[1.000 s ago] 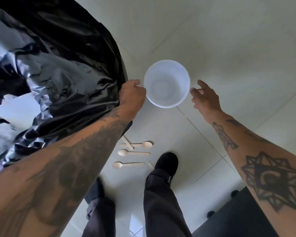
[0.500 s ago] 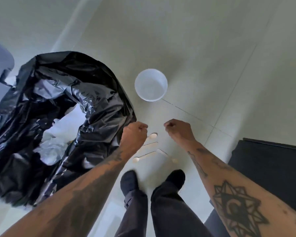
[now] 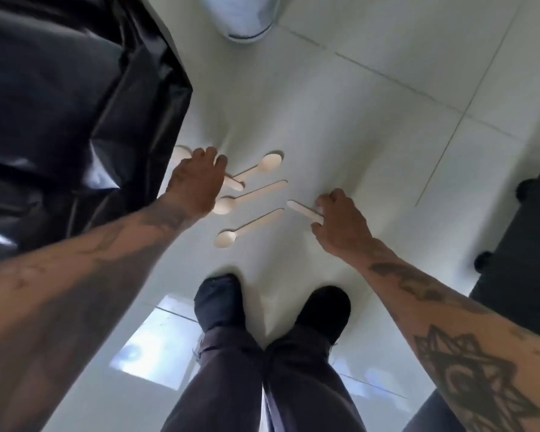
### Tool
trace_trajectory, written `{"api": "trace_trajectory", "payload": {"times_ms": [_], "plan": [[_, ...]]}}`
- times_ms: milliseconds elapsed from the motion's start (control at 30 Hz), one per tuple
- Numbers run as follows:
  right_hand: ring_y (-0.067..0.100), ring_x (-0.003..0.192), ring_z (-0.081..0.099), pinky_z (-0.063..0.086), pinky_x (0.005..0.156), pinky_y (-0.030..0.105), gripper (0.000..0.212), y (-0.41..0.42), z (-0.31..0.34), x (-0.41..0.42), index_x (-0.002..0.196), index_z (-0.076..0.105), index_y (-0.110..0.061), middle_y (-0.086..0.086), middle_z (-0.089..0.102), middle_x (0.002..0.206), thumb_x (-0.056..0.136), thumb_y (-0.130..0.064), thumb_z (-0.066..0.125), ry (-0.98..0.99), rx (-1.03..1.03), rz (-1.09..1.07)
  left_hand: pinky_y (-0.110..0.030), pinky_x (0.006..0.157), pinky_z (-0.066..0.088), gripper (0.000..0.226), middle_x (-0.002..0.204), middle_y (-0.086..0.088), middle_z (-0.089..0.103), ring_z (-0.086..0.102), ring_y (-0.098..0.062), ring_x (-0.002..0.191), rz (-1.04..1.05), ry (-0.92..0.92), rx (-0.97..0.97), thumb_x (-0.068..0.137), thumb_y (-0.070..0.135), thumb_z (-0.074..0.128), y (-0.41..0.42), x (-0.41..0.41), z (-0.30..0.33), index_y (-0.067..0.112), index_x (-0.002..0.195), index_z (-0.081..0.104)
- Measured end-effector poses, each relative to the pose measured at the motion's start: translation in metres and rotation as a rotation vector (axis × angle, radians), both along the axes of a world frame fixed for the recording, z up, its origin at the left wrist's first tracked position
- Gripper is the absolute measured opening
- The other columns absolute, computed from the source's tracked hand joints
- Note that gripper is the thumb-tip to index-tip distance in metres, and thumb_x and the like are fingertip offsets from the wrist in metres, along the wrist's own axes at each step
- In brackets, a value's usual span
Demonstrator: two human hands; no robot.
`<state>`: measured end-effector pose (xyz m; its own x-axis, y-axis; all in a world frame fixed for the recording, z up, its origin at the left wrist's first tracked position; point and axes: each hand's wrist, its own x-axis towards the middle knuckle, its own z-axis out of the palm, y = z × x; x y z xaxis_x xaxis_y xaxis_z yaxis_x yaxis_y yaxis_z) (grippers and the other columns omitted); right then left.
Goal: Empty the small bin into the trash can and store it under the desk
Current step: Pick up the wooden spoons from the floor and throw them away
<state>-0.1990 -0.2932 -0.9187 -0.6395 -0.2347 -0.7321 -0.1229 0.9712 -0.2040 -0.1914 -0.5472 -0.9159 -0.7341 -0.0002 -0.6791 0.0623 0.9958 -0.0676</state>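
Note:
The small white bin (image 3: 247, 20) stands on the tiled floor at the top edge, only its lower part in view. The trash can with its black bag (image 3: 75, 88) fills the upper left. Several wooden spoons (image 3: 250, 226) lie on the floor between the can and my shoes. My left hand (image 3: 197, 179) is pressed down over one spoon (image 3: 180, 152) beside the bag, hiding its middle. My right hand (image 3: 340, 226) pinches the end of another spoon (image 3: 300, 207) between thumb and fingers; that spoon still lies on the floor.
My two black shoes (image 3: 272, 307) stand just behind the spoons. A dark piece of furniture on castors (image 3: 518, 213) borders the right side. Pale floor tiles (image 3: 387, 104) stretch between the bin and that furniture.
The view has dropped closer to the floor. Both hands have gone down from fists above the spoons to touching them. The bin has slid to the top edge of the view.

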Motion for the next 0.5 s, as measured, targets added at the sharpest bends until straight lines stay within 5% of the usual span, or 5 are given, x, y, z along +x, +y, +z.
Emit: {"api": "trace_trajectory", "payload": {"times_ms": [100, 300, 500], "plan": [[0.034, 0.106, 0.053, 0.048, 0.083, 0.041, 0.028, 0.004, -0.025, 0.013, 0.118, 0.055, -0.006, 0.015, 0.05, 0.121, 0.094, -0.021, 0.057, 0.107, 0.012, 0.083, -0.039, 0.067, 0.035, 0.038, 0.128, -0.02, 0.049, 0.054, -0.039, 0.113, -0.034, 0.11, -0.028, 0.089, -0.002, 0.062, -0.019, 0.006, -0.026, 0.003, 0.126, 0.051], [0.035, 0.102, 0.055, 0.043, 0.084, 0.042, 0.026, -0.002, -0.029, 0.01, 0.115, 0.053, -0.003, 0.017, 0.054, 0.117, 0.096, -0.018, 0.05, 0.145, 0.046, 0.183, -0.04, 0.074, 0.032, 0.018, 0.115, -0.017, 0.057, 0.054, -0.035, 0.107, -0.117, 0.172, 0.046, 0.103, 0.019, 0.05, -0.044, 0.009, -0.034, 0.007, 0.113, 0.058], [0.034, 0.092, 0.051, 0.039, 0.076, 0.037, 0.024, -0.029, -0.001, 0.007, 0.11, 0.055, -0.003, 0.017, 0.052, 0.104, 0.088, 0.004, 0.05, 0.079, -0.292, 0.256, -0.042, 0.073, 0.045, 0.008, 0.095, -0.015, 0.061, 0.061, -0.039, 0.092, 0.48, 0.305, 0.438, 0.103, 0.012, 0.045, -0.019, 0.005, -0.008, 0.006, 0.105, 0.051]]}}
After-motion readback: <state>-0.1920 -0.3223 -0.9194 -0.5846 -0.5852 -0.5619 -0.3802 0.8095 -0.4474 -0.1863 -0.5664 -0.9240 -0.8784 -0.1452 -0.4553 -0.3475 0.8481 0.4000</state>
